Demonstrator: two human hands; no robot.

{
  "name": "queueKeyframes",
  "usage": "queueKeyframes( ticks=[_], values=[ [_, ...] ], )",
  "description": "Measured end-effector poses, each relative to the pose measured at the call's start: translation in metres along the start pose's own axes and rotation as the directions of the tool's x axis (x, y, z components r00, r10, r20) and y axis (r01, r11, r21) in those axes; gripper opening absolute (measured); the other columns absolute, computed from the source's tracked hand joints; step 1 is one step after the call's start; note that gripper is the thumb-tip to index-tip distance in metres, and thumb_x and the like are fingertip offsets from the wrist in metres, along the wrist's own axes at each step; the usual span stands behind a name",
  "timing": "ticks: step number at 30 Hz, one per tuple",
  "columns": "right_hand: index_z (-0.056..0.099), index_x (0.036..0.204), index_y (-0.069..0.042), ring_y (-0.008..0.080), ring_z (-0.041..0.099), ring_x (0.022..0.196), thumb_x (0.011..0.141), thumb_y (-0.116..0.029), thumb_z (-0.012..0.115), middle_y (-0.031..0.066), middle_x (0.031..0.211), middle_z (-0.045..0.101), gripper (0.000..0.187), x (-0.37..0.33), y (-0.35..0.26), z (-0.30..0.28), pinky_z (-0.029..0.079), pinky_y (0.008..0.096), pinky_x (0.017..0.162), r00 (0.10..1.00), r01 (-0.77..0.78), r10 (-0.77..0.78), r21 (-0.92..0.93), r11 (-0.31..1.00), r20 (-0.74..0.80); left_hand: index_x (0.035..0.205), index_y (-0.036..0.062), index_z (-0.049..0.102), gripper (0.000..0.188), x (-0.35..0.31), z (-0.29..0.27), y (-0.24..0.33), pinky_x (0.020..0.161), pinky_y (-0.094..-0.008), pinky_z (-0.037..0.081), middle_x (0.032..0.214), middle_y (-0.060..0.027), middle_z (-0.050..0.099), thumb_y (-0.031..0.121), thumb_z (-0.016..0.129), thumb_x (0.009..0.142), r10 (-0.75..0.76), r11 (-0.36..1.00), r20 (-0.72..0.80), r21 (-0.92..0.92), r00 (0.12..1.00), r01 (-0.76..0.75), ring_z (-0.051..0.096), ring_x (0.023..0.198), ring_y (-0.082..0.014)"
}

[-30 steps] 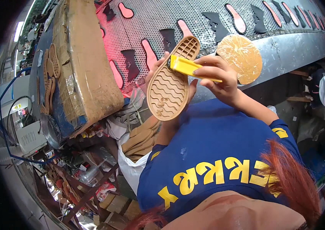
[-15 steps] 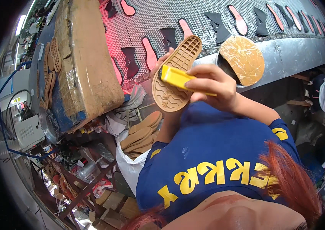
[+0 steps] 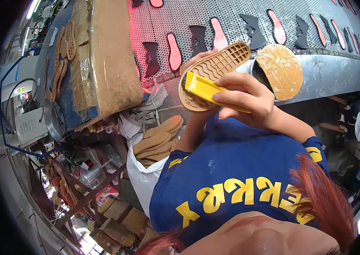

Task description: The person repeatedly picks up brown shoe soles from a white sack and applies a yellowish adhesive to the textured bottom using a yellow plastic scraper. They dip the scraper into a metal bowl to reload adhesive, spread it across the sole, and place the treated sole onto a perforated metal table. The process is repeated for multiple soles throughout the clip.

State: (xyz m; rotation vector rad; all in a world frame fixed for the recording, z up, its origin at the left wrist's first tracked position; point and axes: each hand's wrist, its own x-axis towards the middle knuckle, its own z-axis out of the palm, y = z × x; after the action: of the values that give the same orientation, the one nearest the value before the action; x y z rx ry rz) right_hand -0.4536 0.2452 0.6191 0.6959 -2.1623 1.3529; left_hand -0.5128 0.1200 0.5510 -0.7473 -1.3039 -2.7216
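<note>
My left hand (image 3: pixel 195 59) grips a tan shoe sole (image 3: pixel 220 63) from behind, most of its fingers hidden by the sole. The sole is tilted, its face showing a raised rim, a grid of square pockets and wavy ridges. My right hand (image 3: pixel 248 98) is closed around a yellow block-shaped brush (image 3: pixel 205 88), thumb below and fingers on top. A dark bristle edge shows at the brush's left end, against the lower part of the sole. How firmly it presses there I cannot tell.
Beyond my hands runs a perforated metal conveyor (image 3: pixel 239 8) with pink insoles and black cut pieces. A round tan-topped container (image 3: pixel 279 72) stands at its near edge. To the left are a cardboard-covered table (image 3: pixel 105 55), more soles (image 3: pixel 63 63) and a white bag (image 3: pixel 139 174) of tan soles.
The sole has tipped further over and swung to the right, its grid end now pointing more sideways. Both hands and the brush have shifted slightly right with it.
</note>
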Motion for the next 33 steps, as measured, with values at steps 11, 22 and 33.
queueKeyframes(
  ticks=[11, 22, 33],
  values=[
    [0.064, 0.099, -0.002, 0.0294, 0.065, 0.086, 0.081, -0.030, 0.073, 0.0169, 0.101, 0.060, 0.034, 0.011, 0.000, -0.009, 0.054, 0.0340, 0.071, 0.997, 0.073, -0.073, 0.058, 0.996, -0.004, 0.132, 0.0054, 0.033, 0.088, 0.002, -0.008, 0.004, 0.103, -0.0432, 0.045, 0.127, -0.0185, 0.048, 0.021, 0.088, 0.064, -0.184, 0.976, 0.156, -0.086, 0.970, 0.199, 0.050, 0.122, -0.0286],
    [0.057, 0.102, 0.000, 0.0315, 0.065, 0.097, 0.088, -0.031, 0.066, 0.0227, 0.107, 0.061, 0.035, 0.009, 0.001, -0.016, 0.052, 0.0381, 0.084, 0.999, 0.014, -0.024, 0.198, 0.980, 0.048, 0.131, 0.0092, 0.037, 0.086, -0.003, -0.033, -0.010, 0.105, -0.0463, 0.042, 0.127, -0.0161, 0.048, 0.011, 0.088, 0.062, -0.407, 0.887, 0.290, -0.100, 0.866, 0.451, 0.049, 0.123, -0.0305],
    [0.051, 0.101, -0.003, 0.0339, 0.062, 0.103, 0.089, -0.014, 0.066, 0.0269, 0.115, 0.057, 0.022, 0.008, -0.001, -0.016, 0.052, 0.0407, 0.088, 0.992, -0.016, -0.019, 0.276, 0.961, 0.123, 0.132, 0.0110, 0.038, 0.086, -0.001, -0.014, 0.000, 0.103, -0.0496, 0.043, 0.127, -0.0162, 0.048, 0.012, 0.088, 0.062, -0.349, 0.836, 0.320, -0.318, 0.881, 0.447, 0.048, 0.123, -0.0324]
  ],
)
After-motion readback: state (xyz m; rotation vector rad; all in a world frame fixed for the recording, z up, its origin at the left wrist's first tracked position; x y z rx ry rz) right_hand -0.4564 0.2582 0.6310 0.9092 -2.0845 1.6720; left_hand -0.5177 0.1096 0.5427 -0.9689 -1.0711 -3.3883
